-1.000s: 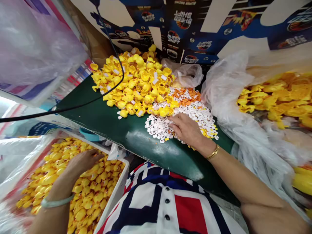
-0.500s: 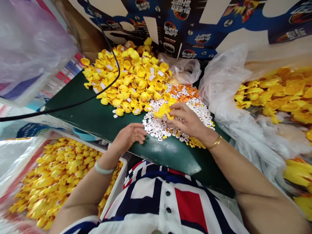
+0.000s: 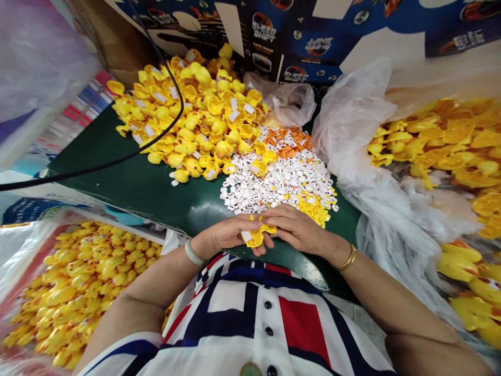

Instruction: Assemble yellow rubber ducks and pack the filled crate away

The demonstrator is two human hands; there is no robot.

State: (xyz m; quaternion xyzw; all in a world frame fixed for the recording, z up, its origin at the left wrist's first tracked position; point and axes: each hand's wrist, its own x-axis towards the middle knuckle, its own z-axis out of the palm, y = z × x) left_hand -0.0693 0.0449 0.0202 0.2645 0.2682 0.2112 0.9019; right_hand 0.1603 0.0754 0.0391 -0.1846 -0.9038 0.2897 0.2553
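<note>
Close to my body, over the table's near edge, my left hand [image 3: 233, 233] grips a yellow plastic duck half-shell [image 3: 254, 237] between thumb and fingers. The hollow side faces up, and a small white piece shows inside it. My right hand [image 3: 295, 228] meets it from the right, its fingertips closed on the shell's far end and partly covering it. Just beyond the hands spreads a heap of small white printed pieces [image 3: 254, 188], with small yellow pieces [image 3: 313, 206] and orange pieces [image 3: 287, 142] among them.
A large pile of yellow duck shells [image 3: 199, 120] covers the back left of the green table [image 3: 97, 151]. A black cable [image 3: 129, 163] crosses in front of it. Finished-looking ducks fill a bin [image 3: 78, 292] at lower left. Plastic bags [image 3: 348, 120] of yellow parts stand right; printed cardboard [image 3: 313, 42] rises behind.
My right hand has come back from over the white pieces toward my body with the yellow shell. My left hand, open before, has moved right and closed on the shell.
</note>
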